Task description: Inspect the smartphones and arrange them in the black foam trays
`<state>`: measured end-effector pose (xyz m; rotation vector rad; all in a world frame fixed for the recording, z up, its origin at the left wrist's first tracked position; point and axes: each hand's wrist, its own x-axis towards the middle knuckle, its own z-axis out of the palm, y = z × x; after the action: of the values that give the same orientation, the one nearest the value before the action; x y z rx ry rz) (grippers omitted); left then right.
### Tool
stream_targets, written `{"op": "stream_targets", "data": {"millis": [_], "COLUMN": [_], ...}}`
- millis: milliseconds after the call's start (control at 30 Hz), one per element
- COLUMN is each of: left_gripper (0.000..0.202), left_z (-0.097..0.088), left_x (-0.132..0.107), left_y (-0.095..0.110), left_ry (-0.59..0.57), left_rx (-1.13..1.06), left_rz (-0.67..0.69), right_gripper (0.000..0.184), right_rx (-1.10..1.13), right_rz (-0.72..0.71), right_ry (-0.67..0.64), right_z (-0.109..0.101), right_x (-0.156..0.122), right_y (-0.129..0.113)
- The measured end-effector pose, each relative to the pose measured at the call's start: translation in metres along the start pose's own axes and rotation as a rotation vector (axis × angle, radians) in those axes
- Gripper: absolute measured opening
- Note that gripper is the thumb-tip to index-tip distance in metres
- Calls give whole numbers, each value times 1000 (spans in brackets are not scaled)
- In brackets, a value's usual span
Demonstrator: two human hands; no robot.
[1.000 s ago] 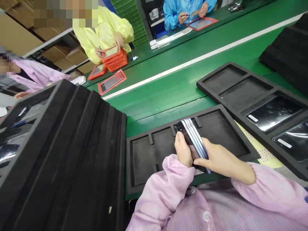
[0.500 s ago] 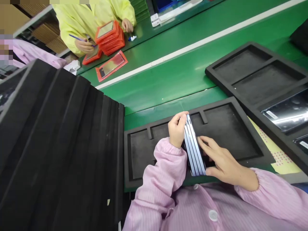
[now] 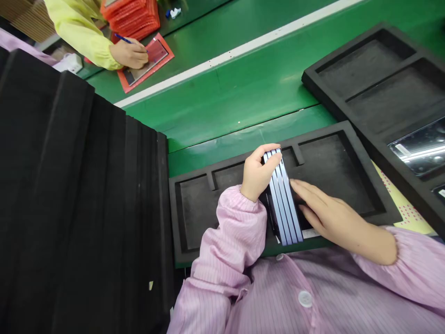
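Several smartphones (image 3: pixel 285 204) with pale blue edges stand side by side on edge in a bundle, over the black foam tray (image 3: pixel 330 160). My left hand (image 3: pixel 259 171) is closed around their far end, thumb and fingers over the top edges. On the other side, my right hand (image 3: pixel 328 208) lies open with fingers stretched along the outermost phone, fingertips at or very near its face. Whether they press on it I cannot tell. Beside the bundle's left side, near my sleeve, shows a dark flat piece that is partly hidden.
A tall stack of black foam trays (image 3: pixel 86 208) rises at the left. Another foam tray (image 3: pixel 378 109) at the right holds glossy dark panels (image 3: pixel 422 148) and overlaps yellow dotted paper (image 3: pixel 405 204). Across the green bench (image 3: pixel 225 99), a co-worker's hand (image 3: pixel 130 53) holds a pen over a red-wrapped phone part.
My left hand has wrapped further over the phones' tops. My right hand has straightened, its thumb leaving the near end. The co-worker's pen hand has moved to the separate red-wrapped piece. The view has shifted.
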<state>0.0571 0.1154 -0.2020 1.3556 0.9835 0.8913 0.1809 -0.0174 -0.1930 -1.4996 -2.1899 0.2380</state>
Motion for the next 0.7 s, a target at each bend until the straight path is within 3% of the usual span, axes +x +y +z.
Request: {"op": "stream_targets", "data": {"millis": [167,233,300,400,467,533,600,700], "left_gripper": [15,17,20,29,40,41,54,82], "left_z": [8,7,1,-7,-8,-3,4,9], "left_x": [0,-1,-6,-27,-47,-67,-82,-92], "left_y": [-6,-8,-6,8,18,24,22,10], "left_ry": [16,73,139,115,33,13,64,103], "left_rx": [-39,-102,-192,-329,-344,-262,-179,-117], "left_rz": [8,43,84,156,305,520,685,723], "right_gripper": [32,21,19,18,14,29,36,33], "right_rx": [-190,-199,-184,5,247,524,740,869], "right_rz": [-563,-690,-729,-639,-507,-344,-193,-66], "right_ry": [-170,-212,-194,-20,109,224,327,399], "right_z": [-18,-19,-21,-33,-44,-50,-48,-36], "right_x": [19,25,29,35,37,36,32,24], "right_y": [-10,-7,1,12,11,1,-14,-32]}}
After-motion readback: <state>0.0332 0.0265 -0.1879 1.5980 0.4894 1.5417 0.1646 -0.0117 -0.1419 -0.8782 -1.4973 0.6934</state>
